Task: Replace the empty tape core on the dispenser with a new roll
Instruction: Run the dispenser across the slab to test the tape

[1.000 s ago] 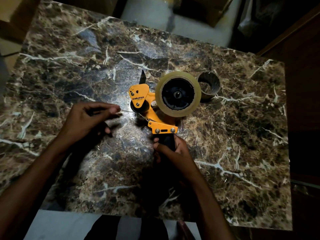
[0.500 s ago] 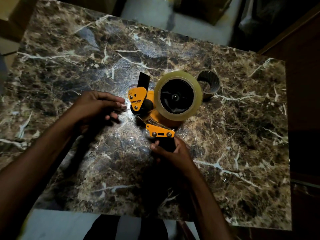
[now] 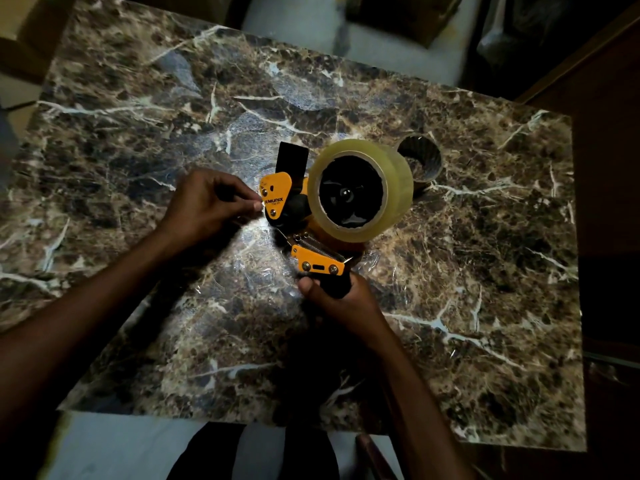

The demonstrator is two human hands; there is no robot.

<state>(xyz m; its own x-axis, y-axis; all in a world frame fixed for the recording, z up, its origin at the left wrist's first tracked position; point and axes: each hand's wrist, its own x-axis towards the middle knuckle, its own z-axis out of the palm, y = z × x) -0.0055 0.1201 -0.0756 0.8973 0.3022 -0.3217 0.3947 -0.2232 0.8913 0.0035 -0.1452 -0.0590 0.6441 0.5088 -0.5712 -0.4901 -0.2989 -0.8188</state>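
An orange and black tape dispenser (image 3: 277, 199) stands tilted on the marble table (image 3: 467, 271). A full roll of clear tape (image 3: 398, 181) sits on its black hub. My right hand (image 3: 337, 299) grips the dispenser's black handle below the orange plate. My left hand (image 3: 207, 206) has its fingers pinched together against the orange front plate by the roller, apparently on the clear tape's loose end, which is hard to see. The empty tape core (image 3: 420, 161) lies on the table just behind the roll, partly hidden by it.
The table's near edge (image 3: 242, 419) runs in front of my lap. Dark boxes and a pale floor strip (image 3: 381, 36) lie beyond the far edge. A dark wooden surface (image 3: 609, 168) borders the table on the right.
My left hand has moved right from the table up to the dispenser's front plate. The dispenser has tipped up, turning its roll more toward me. My right hand keeps the handle.
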